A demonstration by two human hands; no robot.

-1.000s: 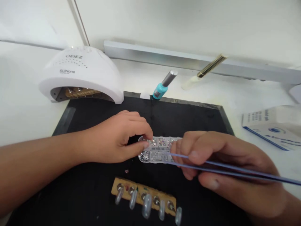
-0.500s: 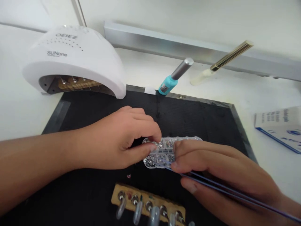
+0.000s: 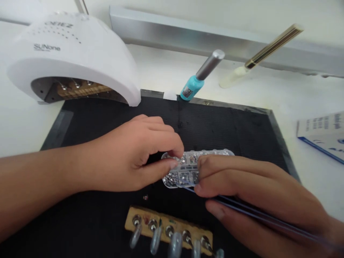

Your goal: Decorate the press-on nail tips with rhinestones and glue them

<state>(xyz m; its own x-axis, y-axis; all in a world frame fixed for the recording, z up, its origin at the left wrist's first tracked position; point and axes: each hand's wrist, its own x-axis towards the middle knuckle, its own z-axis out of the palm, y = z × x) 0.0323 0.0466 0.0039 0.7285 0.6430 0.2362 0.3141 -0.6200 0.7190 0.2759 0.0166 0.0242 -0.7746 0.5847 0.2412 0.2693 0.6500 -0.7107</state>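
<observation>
Fingers of the right hand (image 3: 263, 186) grip blue tweezers (image 3: 236, 204) at the rhinestone case (image 3: 185, 167) on the black mat (image 3: 209, 125), the left hand (image 3: 150, 154) pinches the case's left end, and light, steady pressure appears advisable.

The gem case (image 3: 186, 168) lies behind the nail stand (image 3: 178, 227).

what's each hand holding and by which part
Right hand holds the tweezers by the prongs, short of the tips. Left hand is at the left end of the case; grip unclear.
</observation>
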